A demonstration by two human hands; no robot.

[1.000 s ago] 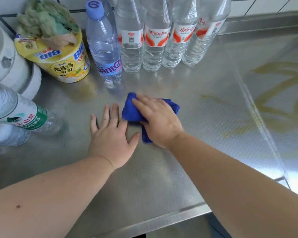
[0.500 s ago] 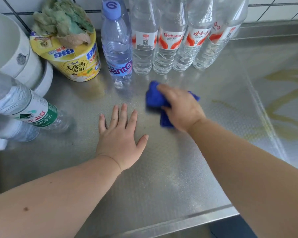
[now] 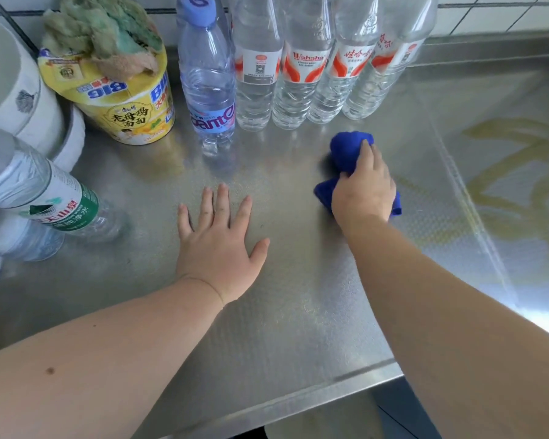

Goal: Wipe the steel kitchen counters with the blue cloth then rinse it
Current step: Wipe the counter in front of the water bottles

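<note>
Steel kitchen counter [image 3: 298, 312] with a fine dimpled texture fills most of the view, its front edge running across the bottom. On it, the right hand [image 3: 363, 194] presses down on a bunched blue cloth [image 3: 349, 150], the fingers curled over the wad so that blue fabric shows beyond the fingertips and also at both sides of the palm. The cloth lies on the counter just in front of a row of four clear plastic water bottles with red and white labels [image 3: 301, 68], close to them but apart. The left hand [image 3: 217, 242] rests flat on the steel well to the left of the cloth, fingers straight and slightly spread, holding nothing. Beside the row stands a clear bottle with a pale blue cap and blue label [image 3: 208, 77], and left of that a yellow instant noodle tub [image 3: 121, 103] with a crumpled green and tan rag [image 3: 105, 30] on top. At the far left are a white ceramic pot [image 3: 10, 80] and a clear bottle with a green and white label [image 3: 42, 191], leaning in the wide-angle view.
</note>
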